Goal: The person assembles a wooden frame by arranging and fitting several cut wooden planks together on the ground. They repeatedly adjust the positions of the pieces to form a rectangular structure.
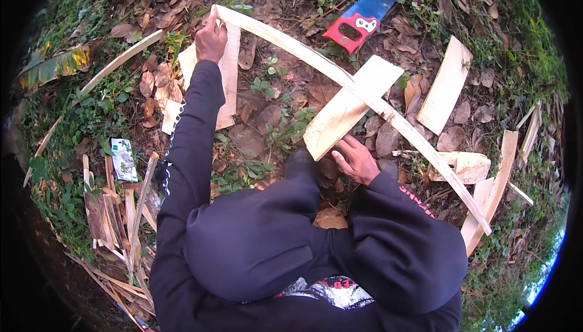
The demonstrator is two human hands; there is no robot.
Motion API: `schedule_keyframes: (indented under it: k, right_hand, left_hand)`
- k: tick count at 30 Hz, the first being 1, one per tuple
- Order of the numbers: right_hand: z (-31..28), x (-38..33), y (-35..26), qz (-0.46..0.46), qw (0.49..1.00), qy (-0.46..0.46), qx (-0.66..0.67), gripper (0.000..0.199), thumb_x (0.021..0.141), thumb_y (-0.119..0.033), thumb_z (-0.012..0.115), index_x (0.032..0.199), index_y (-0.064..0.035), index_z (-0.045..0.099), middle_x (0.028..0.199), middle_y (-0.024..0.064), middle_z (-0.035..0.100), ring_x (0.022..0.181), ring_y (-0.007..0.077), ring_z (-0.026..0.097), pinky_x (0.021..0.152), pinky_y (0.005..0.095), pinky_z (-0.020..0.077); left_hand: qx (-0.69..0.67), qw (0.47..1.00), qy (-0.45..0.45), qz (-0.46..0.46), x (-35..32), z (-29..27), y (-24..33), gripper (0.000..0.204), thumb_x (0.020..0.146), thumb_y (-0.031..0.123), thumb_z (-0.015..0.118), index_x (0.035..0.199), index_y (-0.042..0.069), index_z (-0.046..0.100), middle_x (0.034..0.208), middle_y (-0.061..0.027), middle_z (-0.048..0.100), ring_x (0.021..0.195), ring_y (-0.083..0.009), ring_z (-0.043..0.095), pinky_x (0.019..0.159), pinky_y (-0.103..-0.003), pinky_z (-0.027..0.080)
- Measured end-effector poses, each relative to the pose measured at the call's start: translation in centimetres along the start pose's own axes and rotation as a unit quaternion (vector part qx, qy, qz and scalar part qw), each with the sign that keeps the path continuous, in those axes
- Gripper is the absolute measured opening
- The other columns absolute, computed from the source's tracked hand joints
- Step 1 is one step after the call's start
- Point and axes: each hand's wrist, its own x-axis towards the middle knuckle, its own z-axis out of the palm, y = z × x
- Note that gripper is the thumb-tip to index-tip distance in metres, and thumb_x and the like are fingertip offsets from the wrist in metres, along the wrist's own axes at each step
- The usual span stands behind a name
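Observation:
My left hand [211, 41] is stretched far forward, its fingers closed on the far end of a long, narrow wooden strip [285, 41]. The strip runs diagonally down to the right, crossing on top of a short, thick board [334, 119]. Beside the near end of that board is my right hand [357, 160], thumb and fingers apart and holding nothing. Whether its fingertips touch the board's edge, I cannot tell. Under and behind my left wrist lie pale flat boards [229, 80], partly hidden by my arm.
A handsaw [369, 13] with red handle and blue blade lies at the far right of centre. Another flat board [446, 86] rests to the right, with offcuts [464, 167] nearer. Split sticks [115, 216] and a small white-green packet [124, 159] are at left. Leaves and weeds cover the ground.

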Motion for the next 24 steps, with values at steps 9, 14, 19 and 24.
schedule_keyframes:
  k: [9,14,19,24]
  right_hand:
    - [0.8,1.8,5.4,0.267,0.939,0.177,0.128,0.038,0.093,-0.026,0.068,0.11,0.0072,0.066,0.091,0.0156,0.074,0.08,0.0198,0.071,0.072,0.0353,0.0577]
    - [-1.0,1.7,1.6,0.275,0.948,0.153,0.049,0.037,0.089,-0.024,0.067,0.112,0.0051,0.066,0.094,0.0237,0.073,0.088,0.0368,0.073,0.081,0.0433,0.0554]
    - [-2.3,2.7,0.4,0.234,0.957,0.169,-0.019,0.039,0.088,-0.022,0.063,0.109,0.0107,0.059,0.094,0.0308,0.07,0.093,0.0458,0.07,0.082,0.0479,0.0544]
    - [-2.2,3.4,-0.7,0.242,0.96,0.143,0.013,0.052,0.09,-0.019,0.061,0.124,0.0129,0.038,0.098,0.0356,0.067,0.097,0.0534,0.065,0.083,0.0526,0.0537]
  left_hand:
    - [-0.012,1.0,0.0,-0.017,0.1,-0.2,0.0,0.062,0.091,0.021,0.067,0.15,0.018,0.048,0.092,-0.0236,0.071,0.078,-0.0386,0.071,0.071,-0.045,0.056]
    - [-0.005,1.0,0.007,-0.015,-0.2,-0.5,-0.2,0.061,0.092,0.02,0.067,0.15,0.017,0.048,0.094,-0.0241,0.072,0.08,-0.038,0.072,0.072,-0.044,0.057]
    - [0.001,1.0,-0.003,-0.018,0.2,-0.7,-0.6,0.057,0.092,0.019,0.067,0.146,0.01,0.052,0.097,-0.0256,0.071,0.084,-0.0391,0.072,0.074,-0.044,0.057]
    - [-0.016,0.999,0.024,0.014,0.0,-0.7,-1.0,0.055,0.091,0.018,0.067,0.143,0.007,0.053,0.099,-0.0259,0.071,0.087,-0.0399,0.072,0.075,-0.044,0.057]
